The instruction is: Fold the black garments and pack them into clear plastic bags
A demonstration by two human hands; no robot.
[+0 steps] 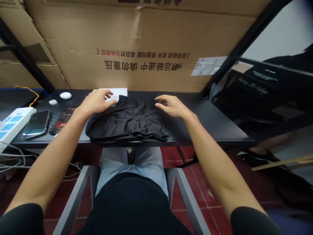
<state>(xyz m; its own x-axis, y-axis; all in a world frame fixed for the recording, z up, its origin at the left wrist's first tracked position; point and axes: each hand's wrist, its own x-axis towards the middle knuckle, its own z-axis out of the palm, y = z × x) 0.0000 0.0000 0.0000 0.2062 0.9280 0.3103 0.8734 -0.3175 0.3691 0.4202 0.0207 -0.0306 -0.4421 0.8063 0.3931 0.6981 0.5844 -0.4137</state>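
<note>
A black piece of folded cloth [132, 120], wrinkled and shiny, lies on the black table in front of me, its near edge reaching the table's front edge. My left hand [97, 101] is at its far left corner, thumb and fingers apart, with nothing visible in it. Across from it, my right hand [171, 105] hovers by the far right corner, thumb and fingers also spread. Whether the fingertips touch the cloth, I cannot tell. Behind the left hand and the cloth lies a white sheet or packet [119, 92], partly hidden.
A large cardboard panel [146, 39] stands behind the table [210, 120]. At left are a dark phone [36, 124], a second phone with a lit screen [67, 114], a white power strip [14, 120] with cables, and a white oval object [66, 95]. A black bag [259, 85] stands at right.
</note>
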